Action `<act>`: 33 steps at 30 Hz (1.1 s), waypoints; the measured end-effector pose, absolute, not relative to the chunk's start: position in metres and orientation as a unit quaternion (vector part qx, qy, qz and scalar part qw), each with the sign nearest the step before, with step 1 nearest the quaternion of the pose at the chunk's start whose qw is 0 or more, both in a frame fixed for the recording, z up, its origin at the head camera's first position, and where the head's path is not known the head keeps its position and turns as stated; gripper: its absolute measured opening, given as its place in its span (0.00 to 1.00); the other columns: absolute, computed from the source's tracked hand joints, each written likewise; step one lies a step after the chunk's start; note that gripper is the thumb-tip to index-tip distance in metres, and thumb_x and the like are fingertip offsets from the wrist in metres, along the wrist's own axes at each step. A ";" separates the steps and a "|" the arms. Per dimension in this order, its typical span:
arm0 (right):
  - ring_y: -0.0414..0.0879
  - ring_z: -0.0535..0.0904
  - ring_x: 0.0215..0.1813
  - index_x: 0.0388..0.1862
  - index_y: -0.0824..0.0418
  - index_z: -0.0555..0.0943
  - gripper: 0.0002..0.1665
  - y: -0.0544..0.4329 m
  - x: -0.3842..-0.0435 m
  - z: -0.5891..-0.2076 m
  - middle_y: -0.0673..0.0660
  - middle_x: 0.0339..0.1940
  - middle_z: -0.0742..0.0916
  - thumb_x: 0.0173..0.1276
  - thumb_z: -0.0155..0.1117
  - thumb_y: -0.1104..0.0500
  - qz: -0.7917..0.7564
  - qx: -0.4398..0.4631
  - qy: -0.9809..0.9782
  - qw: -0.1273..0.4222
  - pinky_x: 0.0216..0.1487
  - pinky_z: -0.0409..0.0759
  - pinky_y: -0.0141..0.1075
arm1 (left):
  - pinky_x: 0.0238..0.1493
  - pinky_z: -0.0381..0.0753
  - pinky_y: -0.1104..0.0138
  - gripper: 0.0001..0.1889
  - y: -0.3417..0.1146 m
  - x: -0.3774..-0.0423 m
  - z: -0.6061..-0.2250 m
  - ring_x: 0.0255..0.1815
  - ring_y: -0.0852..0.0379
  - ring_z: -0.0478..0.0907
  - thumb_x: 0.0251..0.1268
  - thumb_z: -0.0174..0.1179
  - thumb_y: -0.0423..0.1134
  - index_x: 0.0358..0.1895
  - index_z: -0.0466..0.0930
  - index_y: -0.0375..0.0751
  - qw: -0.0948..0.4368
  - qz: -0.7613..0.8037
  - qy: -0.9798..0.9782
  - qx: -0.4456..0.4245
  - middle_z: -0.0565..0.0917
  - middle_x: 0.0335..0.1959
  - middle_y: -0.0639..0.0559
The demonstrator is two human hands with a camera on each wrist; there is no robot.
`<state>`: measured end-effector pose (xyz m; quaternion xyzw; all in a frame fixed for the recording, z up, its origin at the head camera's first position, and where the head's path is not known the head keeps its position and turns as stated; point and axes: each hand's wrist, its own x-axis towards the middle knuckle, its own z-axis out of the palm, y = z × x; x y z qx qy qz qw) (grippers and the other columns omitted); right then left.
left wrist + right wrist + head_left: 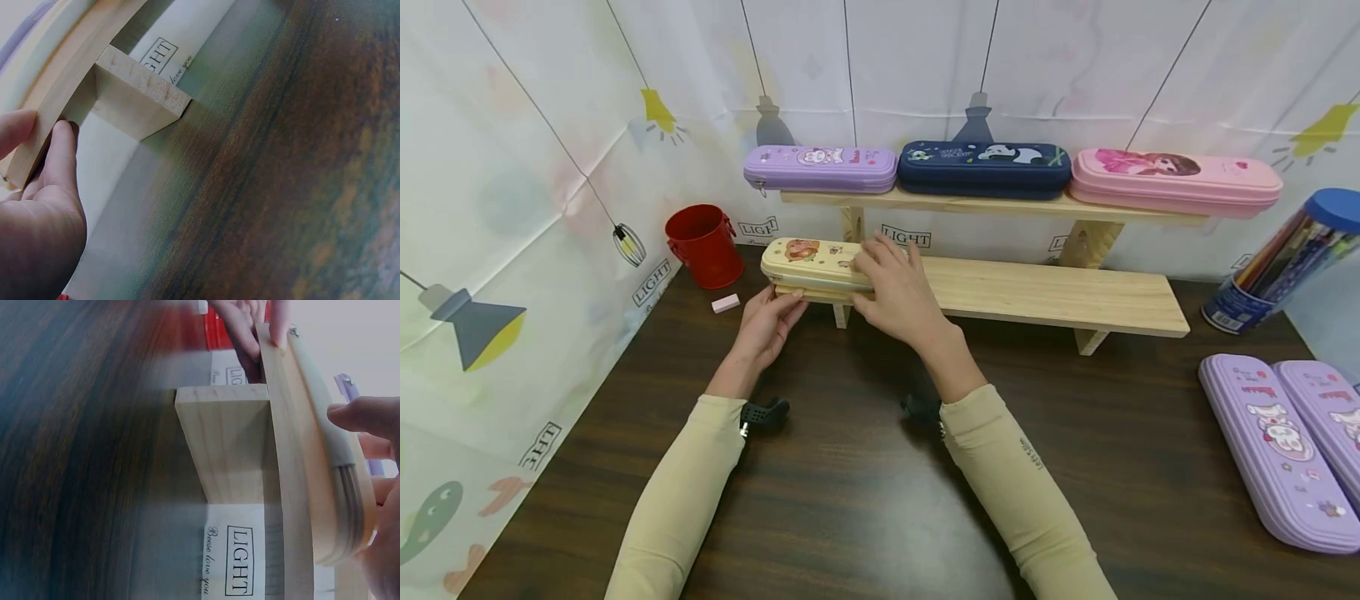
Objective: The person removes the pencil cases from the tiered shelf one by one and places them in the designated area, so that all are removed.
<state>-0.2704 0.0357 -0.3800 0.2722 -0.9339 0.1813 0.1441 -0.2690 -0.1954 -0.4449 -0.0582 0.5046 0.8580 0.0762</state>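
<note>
A cream pencil case with a cartoon print lies along the left end of the wooden rack's lower board. My right hand holds the case near its right end, fingers over the lid; in the right wrist view, the thumb is against its front side. At the board's left end, my left hand grips the wood. The left wrist view shows its thumb at the board's upper edge and fingers underneath. The case's right end is partly hidden by my right hand in the head view.
Purple, navy panda and pink pencil cases line the upper board. A red bucket and a small pale pink block are at left. At right stand a pencil tub and more purple cases.
</note>
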 end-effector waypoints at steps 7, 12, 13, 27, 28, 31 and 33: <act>0.57 0.69 0.73 0.42 0.55 0.73 0.12 0.044 -0.271 -0.378 0.57 0.63 0.80 0.65 0.66 0.56 0.176 0.281 -0.931 0.155 0.76 0.54 0.70 | 0.63 0.78 0.70 0.32 -0.196 -0.268 -0.445 0.64 0.58 0.76 0.74 0.52 0.27 0.78 0.53 0.39 0.076 0.856 0.508 -0.054 0.65 0.75 0.43; 0.56 0.75 0.60 0.46 0.55 0.76 0.13 0.055 -0.264 -0.371 0.56 0.54 0.81 0.63 0.66 0.58 0.172 0.281 -0.932 0.149 0.70 0.69 0.60 | 0.65 0.77 0.70 0.33 -0.195 -0.268 -0.445 0.67 0.57 0.75 0.73 0.53 0.28 0.78 0.53 0.40 0.080 0.855 0.509 -0.055 0.64 0.76 0.43; 0.56 0.74 0.60 0.48 0.54 0.77 0.15 0.057 -0.262 -0.369 0.57 0.55 0.80 0.63 0.66 0.57 0.167 0.279 -0.935 0.142 0.67 0.71 0.58 | 0.65 0.77 0.70 0.34 -0.196 -0.268 -0.445 0.67 0.57 0.74 0.73 0.54 0.28 0.78 0.53 0.41 0.080 0.855 0.509 -0.056 0.64 0.76 0.43; 0.58 0.69 0.62 0.70 0.42 0.73 0.34 0.075 -0.243 -0.355 0.61 0.62 0.76 0.61 0.60 0.52 0.099 0.273 -0.954 0.072 0.59 0.72 0.57 | 0.63 0.78 0.69 0.31 -0.197 -0.268 -0.446 0.67 0.56 0.75 0.73 0.54 0.28 0.77 0.57 0.40 0.077 0.856 0.508 -0.058 0.66 0.74 0.41; 0.58 0.70 0.62 0.68 0.43 0.74 0.33 0.077 -0.243 -0.355 0.61 0.61 0.76 0.61 0.61 0.52 0.101 0.274 -0.954 0.071 0.60 0.72 0.57 | 0.63 0.78 0.69 0.31 -0.196 -0.268 -0.446 0.67 0.56 0.75 0.73 0.54 0.29 0.77 0.57 0.40 0.077 0.856 0.508 -0.058 0.66 0.74 0.42; 0.59 0.72 0.62 0.64 0.47 0.75 0.30 0.081 -0.243 -0.356 0.61 0.61 0.76 0.60 0.63 0.52 0.112 0.272 -0.954 0.064 0.62 0.73 0.58 | 0.63 0.78 0.70 0.31 -0.195 -0.269 -0.446 0.67 0.57 0.75 0.73 0.54 0.29 0.77 0.57 0.40 0.074 0.854 0.512 -0.056 0.66 0.74 0.42; 0.58 0.75 0.59 0.59 0.49 0.76 0.26 0.084 -0.244 -0.356 0.60 0.58 0.78 0.60 0.65 0.52 0.118 0.269 -0.954 0.061 0.61 0.75 0.57 | 0.64 0.78 0.69 0.31 -0.195 -0.269 -0.445 0.67 0.57 0.75 0.73 0.54 0.29 0.77 0.56 0.40 0.074 0.852 0.514 -0.056 0.66 0.74 0.42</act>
